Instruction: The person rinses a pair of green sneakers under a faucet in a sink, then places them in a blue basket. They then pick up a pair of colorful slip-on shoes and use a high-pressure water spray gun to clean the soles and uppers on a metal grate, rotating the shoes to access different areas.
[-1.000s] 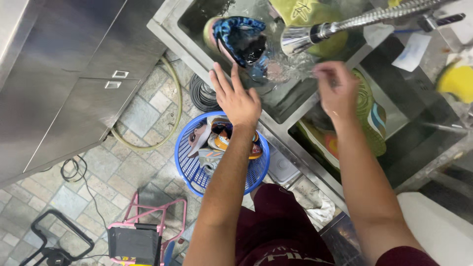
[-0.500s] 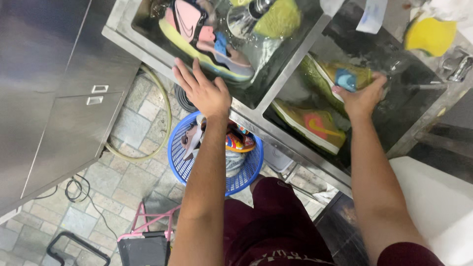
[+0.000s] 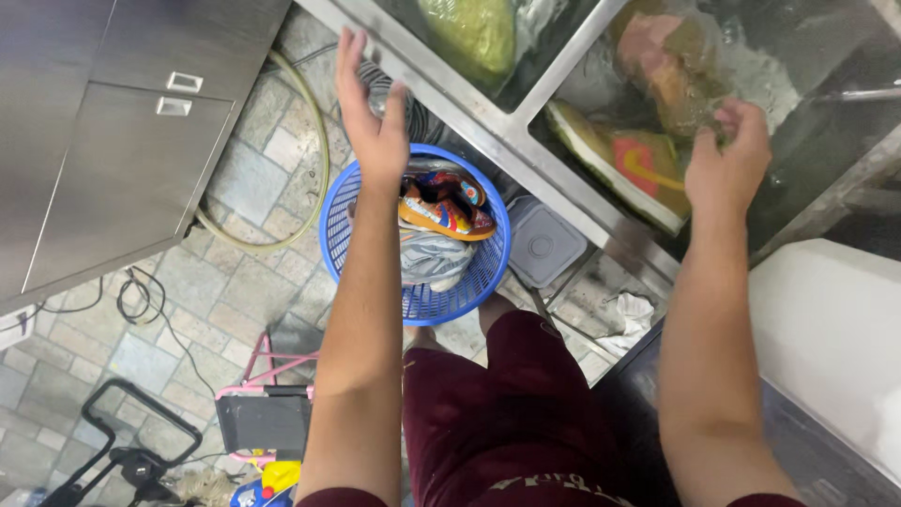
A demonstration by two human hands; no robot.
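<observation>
Over the sink (image 3: pixel 526 141), right hand (image 3: pixel 727 160) lifted off shoe (image 3: pixel 619 160), both grips open, empty.

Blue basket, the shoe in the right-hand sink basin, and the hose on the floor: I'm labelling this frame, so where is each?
Blue basket (image 3: pixel 340 221), head view, left rim.
Shoe (image 3: pixel 615 155), head view, its side.
Hose (image 3: pixel 321 160), head view, curved stretch.

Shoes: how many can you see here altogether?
3, maybe more. A multicoloured orange-soled sneaker lies in the blue plastic basket on the floor; a green-and-orange sneaker and a blurry pinkish-orange one sit in the right sink basin. Others may be hidden underwater.
</observation>
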